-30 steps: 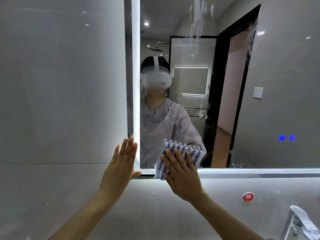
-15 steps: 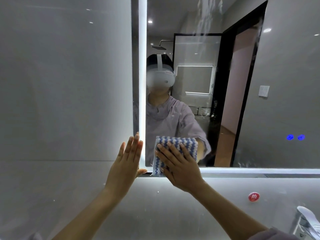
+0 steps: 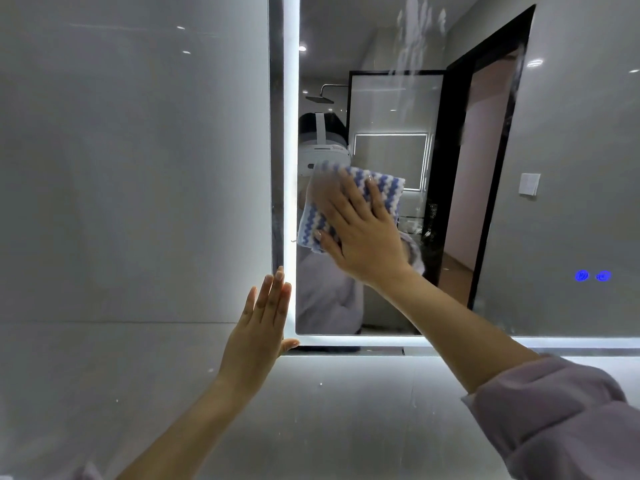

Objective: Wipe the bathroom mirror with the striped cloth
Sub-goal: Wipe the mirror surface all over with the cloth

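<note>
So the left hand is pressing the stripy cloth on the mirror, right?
Not quite. The head view shows the right hand pressing the striped cloth on the mirror. The left hand lies flat by the mirror's lower left corner.

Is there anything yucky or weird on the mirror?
Yes. Whitish streaks run down the mirror glass near the top, above the striped cloth that the right hand presses flat. They look like smeared residue not yet wiped.

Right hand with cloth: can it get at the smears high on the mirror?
Probably yes: nothing stands between the striped cloth under the right hand and the smears, only bare mirror.
</note>
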{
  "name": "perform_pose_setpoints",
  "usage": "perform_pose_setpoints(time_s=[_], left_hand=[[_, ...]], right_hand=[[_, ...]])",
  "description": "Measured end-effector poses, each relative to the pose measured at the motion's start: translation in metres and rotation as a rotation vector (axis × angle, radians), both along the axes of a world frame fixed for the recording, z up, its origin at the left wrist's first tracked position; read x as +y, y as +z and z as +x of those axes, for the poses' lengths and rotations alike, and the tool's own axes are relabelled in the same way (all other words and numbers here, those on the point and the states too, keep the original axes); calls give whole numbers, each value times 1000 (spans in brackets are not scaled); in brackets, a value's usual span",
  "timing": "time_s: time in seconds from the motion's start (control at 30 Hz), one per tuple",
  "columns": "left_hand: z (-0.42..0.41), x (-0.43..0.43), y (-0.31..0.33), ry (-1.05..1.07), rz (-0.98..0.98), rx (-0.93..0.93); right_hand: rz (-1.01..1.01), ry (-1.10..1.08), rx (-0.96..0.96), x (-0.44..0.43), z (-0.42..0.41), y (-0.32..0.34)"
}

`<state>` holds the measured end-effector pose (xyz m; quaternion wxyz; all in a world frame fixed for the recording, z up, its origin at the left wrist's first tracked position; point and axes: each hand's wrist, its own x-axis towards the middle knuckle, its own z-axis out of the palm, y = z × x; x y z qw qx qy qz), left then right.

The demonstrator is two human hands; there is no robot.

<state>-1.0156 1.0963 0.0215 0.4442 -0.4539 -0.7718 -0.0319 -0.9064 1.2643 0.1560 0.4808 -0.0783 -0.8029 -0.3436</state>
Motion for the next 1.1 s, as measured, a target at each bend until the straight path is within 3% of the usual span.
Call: perform_pose_setpoints(time_s=[0.23, 0.67, 0.93, 1.1], left_hand=[[0, 0, 0, -1, 9, 1], [-2, 2, -5, 93, -34, 73], [-3, 3, -5, 156, -58, 107], [1, 2, -5, 156, -49, 109]], right_hand=[[-24, 5, -8, 0, 0, -26], [3, -30, -167, 14, 24, -170], [30, 18, -150, 14, 26, -154], [35, 52, -98, 10, 14, -102]])
